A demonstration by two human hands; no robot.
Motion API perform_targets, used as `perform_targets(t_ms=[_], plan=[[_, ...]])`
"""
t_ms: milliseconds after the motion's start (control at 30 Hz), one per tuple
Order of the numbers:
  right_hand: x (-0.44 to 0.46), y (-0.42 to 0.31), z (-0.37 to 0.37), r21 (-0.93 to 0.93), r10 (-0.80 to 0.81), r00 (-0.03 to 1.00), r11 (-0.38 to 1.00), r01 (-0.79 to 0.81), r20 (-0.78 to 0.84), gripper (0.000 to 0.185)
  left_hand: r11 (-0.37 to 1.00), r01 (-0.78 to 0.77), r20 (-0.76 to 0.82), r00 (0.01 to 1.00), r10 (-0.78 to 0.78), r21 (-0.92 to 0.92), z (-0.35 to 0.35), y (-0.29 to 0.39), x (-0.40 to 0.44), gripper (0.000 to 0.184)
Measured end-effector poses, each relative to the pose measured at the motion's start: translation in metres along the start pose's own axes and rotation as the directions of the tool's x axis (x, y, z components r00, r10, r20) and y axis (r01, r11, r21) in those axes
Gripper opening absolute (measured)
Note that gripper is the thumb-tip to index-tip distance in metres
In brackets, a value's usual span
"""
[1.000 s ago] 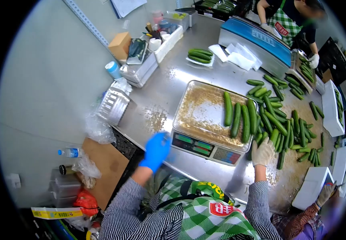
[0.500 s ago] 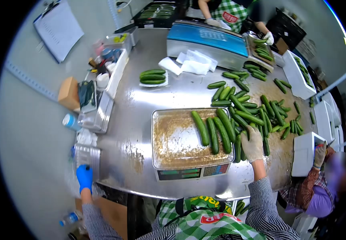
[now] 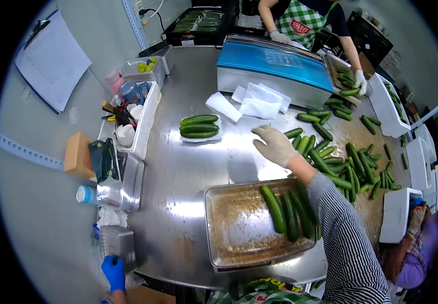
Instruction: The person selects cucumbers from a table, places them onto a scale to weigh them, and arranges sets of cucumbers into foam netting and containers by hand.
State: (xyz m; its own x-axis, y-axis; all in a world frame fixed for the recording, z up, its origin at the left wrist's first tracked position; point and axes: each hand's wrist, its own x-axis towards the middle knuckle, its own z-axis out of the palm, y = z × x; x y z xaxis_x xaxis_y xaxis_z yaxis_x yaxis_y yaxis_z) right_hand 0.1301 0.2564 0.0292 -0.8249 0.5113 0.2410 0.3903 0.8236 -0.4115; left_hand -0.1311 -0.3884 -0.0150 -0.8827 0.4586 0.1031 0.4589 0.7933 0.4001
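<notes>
My right hand (image 3: pixel 275 146), in a pale glove, hangs over the steel table with its fingers spread and nothing in them. It is between the white absorbent pads (image 3: pixel 259 107) and the scale's metal pan (image 3: pixel 229 242). Several cucumbers (image 3: pixel 273 209) lie on that pan, partly covered by my right sleeve. At the lower left, my left hand (image 3: pixel 113 273), in a blue glove, is curled beside the stacked clear plastic trays (image 3: pixel 117 240). A small dark thing shows at its fingers; I cannot make out what it is.
Loose cucumbers (image 3: pixel 363 164) are heaped at the right. A white tray of cucumbers (image 3: pixel 198 126) sits left of the pads. Behind stands a blue-topped wrapping machine (image 3: pixel 274 63), with a person in a checked apron beyond it. Another person works at the lower right by white boxes (image 3: pixel 399 215).
My right hand has left the cucumbers by the pan and reached forward and left, its fingers opening. The left hand stays near the clear trays. The view has shifted.
</notes>
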Motion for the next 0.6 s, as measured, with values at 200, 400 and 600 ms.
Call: perform_targets(t_ms=[200, 400, 600], plan=[[0.126, 0.031, 0.096, -0.316, 0.126, 0.984, 0.945, -0.081, 0.124, 0.030, 0.988, 0.126, -0.381, 0.913, -0.149, -0.084, -0.015, 0.074, -0.011, 0.005], [0.112, 0.063, 0.078, -0.017, 0.366, 0.912, 0.929, -0.369, 0.184, 0.040, 0.605, 0.279, -0.048, 0.883, -0.466, -0.746, 0.001, 0.185, 0.013, 0.021], [-0.021, -0.067, -0.061, 0.474, 0.189, 0.875, 0.779, -0.410, 0.446, 0.056, 0.027, 0.579, 0.558, 0.772, 0.306, -0.815, 0.035, 0.343, 0.044, 0.053]])
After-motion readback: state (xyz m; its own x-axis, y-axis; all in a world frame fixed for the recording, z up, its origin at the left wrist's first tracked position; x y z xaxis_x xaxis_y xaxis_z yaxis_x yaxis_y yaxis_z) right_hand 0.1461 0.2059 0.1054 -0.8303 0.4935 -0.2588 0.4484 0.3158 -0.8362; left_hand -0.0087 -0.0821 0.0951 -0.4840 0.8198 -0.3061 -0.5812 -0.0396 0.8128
